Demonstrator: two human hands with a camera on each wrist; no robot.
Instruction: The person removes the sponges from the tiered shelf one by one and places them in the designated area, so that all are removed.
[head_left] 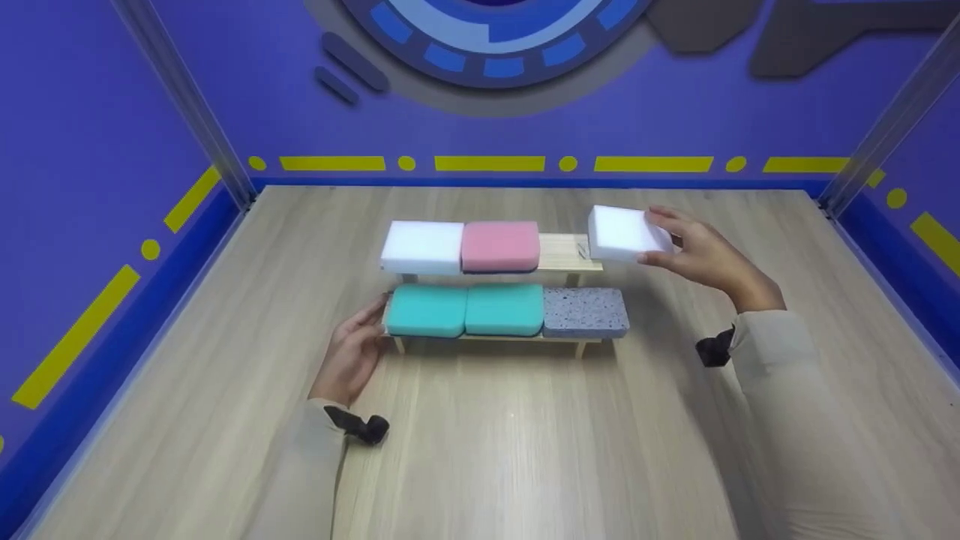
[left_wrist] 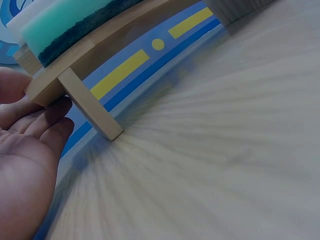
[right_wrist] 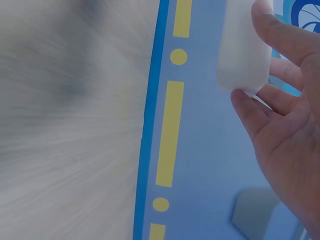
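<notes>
My right hand [head_left: 701, 251] holds a white sponge block [head_left: 626, 234] in the air, thumb at its near side and fingers at its far side. In the right wrist view, fingertips press the lower end of this white block [right_wrist: 245, 50]. The block is just right of the upper tier of a small wooden rack [head_left: 562, 251]. That tier bears another white sponge [head_left: 424, 246] and a pink sponge [head_left: 500, 245]. At the left end of the lower tier, my left hand [head_left: 351, 352] grips the wood [left_wrist: 47, 87] between thumb and fingers, beside a teal sponge [head_left: 427, 310].
A second teal sponge [head_left: 504, 309] and a speckled grey sponge [head_left: 585, 311] complete the lower row. The rack stands on a wood-grain table [head_left: 480, 450]. Blue panels [head_left: 480, 135] with yellow marks enclose the back and sides.
</notes>
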